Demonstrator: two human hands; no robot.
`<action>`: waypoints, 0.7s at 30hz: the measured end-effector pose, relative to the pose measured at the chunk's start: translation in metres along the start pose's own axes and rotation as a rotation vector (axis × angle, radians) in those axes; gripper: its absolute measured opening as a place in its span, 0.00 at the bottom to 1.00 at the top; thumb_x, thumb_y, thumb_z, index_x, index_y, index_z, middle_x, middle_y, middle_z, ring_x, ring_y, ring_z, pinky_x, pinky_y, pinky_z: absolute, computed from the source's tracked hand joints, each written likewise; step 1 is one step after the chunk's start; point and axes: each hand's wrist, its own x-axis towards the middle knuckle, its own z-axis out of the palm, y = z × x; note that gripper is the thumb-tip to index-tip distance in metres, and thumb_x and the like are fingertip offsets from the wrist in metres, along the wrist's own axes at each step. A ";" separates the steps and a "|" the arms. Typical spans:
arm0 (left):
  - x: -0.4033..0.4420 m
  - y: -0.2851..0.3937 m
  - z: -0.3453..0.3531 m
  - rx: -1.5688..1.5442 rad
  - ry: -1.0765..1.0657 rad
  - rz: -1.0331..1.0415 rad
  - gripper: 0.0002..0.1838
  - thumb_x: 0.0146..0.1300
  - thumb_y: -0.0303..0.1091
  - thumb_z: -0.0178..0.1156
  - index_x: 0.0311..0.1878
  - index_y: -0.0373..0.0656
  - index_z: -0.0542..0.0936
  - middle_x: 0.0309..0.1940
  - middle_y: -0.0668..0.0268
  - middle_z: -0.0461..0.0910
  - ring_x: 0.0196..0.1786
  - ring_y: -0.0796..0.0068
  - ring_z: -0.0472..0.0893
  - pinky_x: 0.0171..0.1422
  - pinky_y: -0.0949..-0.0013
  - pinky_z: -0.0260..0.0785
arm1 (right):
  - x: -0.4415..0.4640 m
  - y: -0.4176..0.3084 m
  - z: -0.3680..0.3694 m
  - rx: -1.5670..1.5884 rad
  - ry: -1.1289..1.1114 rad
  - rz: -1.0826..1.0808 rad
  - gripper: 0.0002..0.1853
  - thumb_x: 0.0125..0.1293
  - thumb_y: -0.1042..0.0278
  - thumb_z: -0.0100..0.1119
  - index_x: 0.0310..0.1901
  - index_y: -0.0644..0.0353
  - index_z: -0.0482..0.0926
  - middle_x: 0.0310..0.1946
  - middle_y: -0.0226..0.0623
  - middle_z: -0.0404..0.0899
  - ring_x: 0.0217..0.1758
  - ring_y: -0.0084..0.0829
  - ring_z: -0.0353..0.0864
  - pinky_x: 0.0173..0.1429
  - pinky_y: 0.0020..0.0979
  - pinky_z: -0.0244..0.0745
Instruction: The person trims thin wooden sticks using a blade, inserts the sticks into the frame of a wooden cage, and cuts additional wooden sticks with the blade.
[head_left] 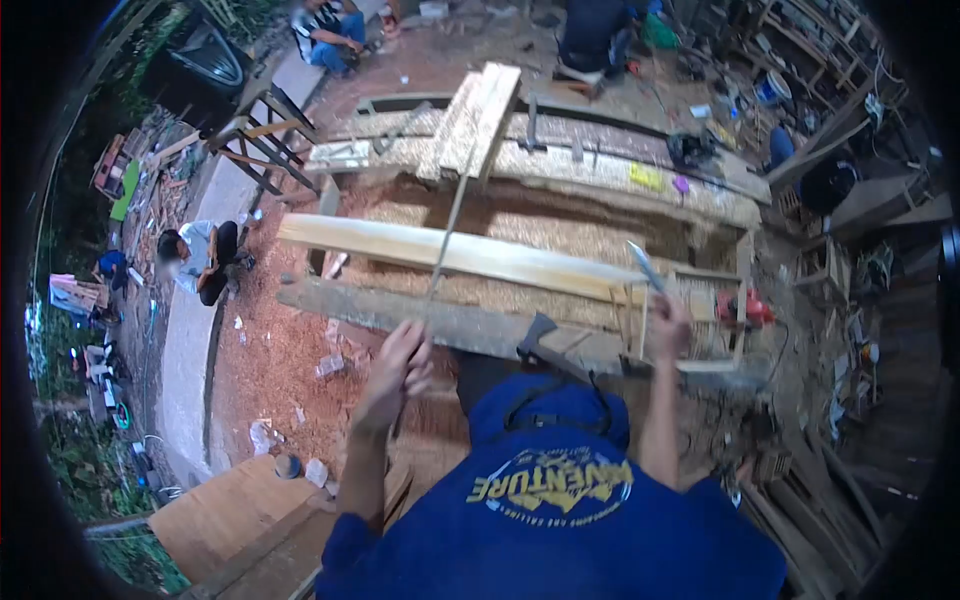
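Observation:
My left hand (398, 368) is closed around a long thin strip (447, 232), perhaps wood or bamboo. The strip slants away over the bench, its far end near a pair of stacked boards (490, 115). In my right hand (670, 328) is a knife (646, 267), its blade pointing up and away, apart from the strip. Between my hands, a pale plank (470, 250) lies lengthwise across the bench. A hatchet (540, 338) rests on the near beam (390, 307), close to my body. A small wooden frame (741, 318) stands beside my right hand.
On the far bench beam lie a hammer (533, 132) and a yellow item (645, 177). A red tool (750, 308) sits at the right end. One person (205, 258) crouches at left; others (335, 40) sit at the back. A sawhorse-like stand (262, 140) is at far left.

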 end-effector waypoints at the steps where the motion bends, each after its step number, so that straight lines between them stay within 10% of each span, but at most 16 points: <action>1: 0.018 -0.012 0.015 0.002 0.008 0.027 0.11 0.82 0.46 0.46 0.47 0.50 0.71 0.18 0.80 0.55 0.14 0.90 0.52 0.14 0.80 0.41 | -0.026 -0.003 0.024 0.058 -0.054 -0.048 0.12 0.72 0.60 0.59 0.44 0.60 0.84 0.31 0.41 0.84 0.35 0.37 0.85 0.41 0.34 0.76; 13: 0.101 -0.058 0.097 -0.068 -0.195 0.202 0.12 0.79 0.41 0.48 0.49 0.41 0.72 0.26 0.70 0.70 0.23 0.85 0.64 0.29 0.76 0.60 | -0.032 -0.112 0.036 0.175 -0.140 -0.361 0.19 0.68 0.47 0.63 0.36 0.58 0.82 0.23 0.37 0.77 0.29 0.44 0.76 0.39 0.42 0.68; 21: 0.106 -0.084 0.092 0.025 -0.242 0.276 0.09 0.81 0.37 0.48 0.55 0.45 0.65 0.26 0.70 0.71 0.22 0.87 0.62 0.24 0.79 0.54 | -0.040 -0.108 0.035 0.607 -0.443 0.124 0.19 0.70 0.49 0.65 0.40 0.60 0.82 0.23 0.22 0.72 0.28 0.17 0.68 0.33 0.27 0.63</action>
